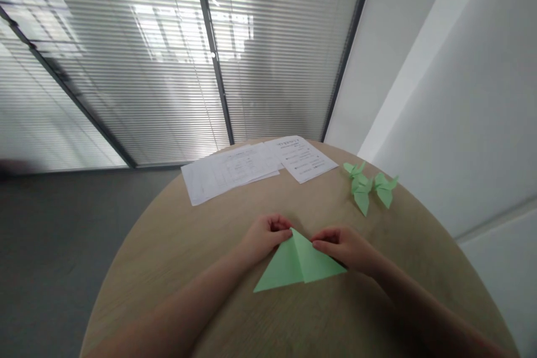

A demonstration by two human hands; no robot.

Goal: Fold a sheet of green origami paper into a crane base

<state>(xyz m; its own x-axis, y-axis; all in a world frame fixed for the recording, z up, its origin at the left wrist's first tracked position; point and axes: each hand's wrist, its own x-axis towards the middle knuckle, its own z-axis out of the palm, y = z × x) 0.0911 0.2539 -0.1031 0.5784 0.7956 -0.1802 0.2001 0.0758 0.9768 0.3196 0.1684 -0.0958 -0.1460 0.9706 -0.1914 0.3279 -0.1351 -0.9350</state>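
One folded green paper triangle [301, 266], over the round table [168, 235] between both hands; long edge toward the person, apex away, left hand [268, 238] nearer that apex. Left thumb and fingers: pinching near the tip. Right hand [344, 246]: thumb and fingers, as I see them, pinching the right sloping edge.

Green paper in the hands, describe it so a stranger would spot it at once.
Find the wooden table, then look on the near side of the white sheets. There, the left hand and right hand hold the green paper. Unlike the smaller folded green shapes to the right, it is one broad triangle with a line down its middle.
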